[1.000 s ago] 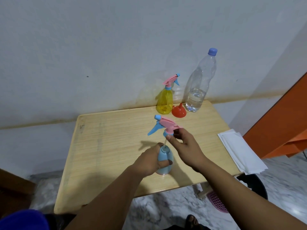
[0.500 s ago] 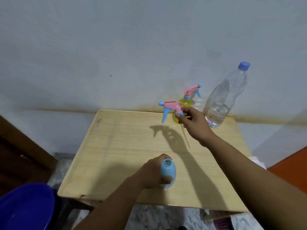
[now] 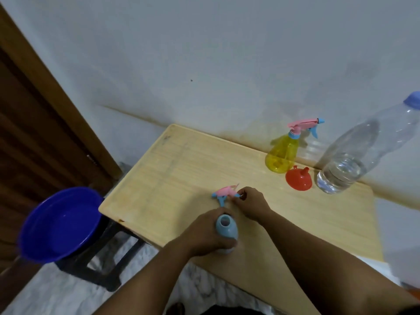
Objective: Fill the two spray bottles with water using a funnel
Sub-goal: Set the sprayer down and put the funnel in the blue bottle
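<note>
Opening the blue bottle (image 3: 226,230) — left hand (image 3: 205,233) wrapped round it near the table's (image 3: 181,164) front edge, right hand (image 3: 251,204) pinching the sprayer (image 3: 225,193) down beside it — funnel (image 3: 298,179) at the back edge to fetch next.

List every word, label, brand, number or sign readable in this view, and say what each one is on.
None can be read.
Water bottle: clear, no label showing.
Yellow spray bottle: no print seen.
Blue spray bottle, held by the left hand: no print seen.
Pink trigger head, at the right hand: blurred, no lettering made out.
Red funnel and blue basin: plain.
</note>
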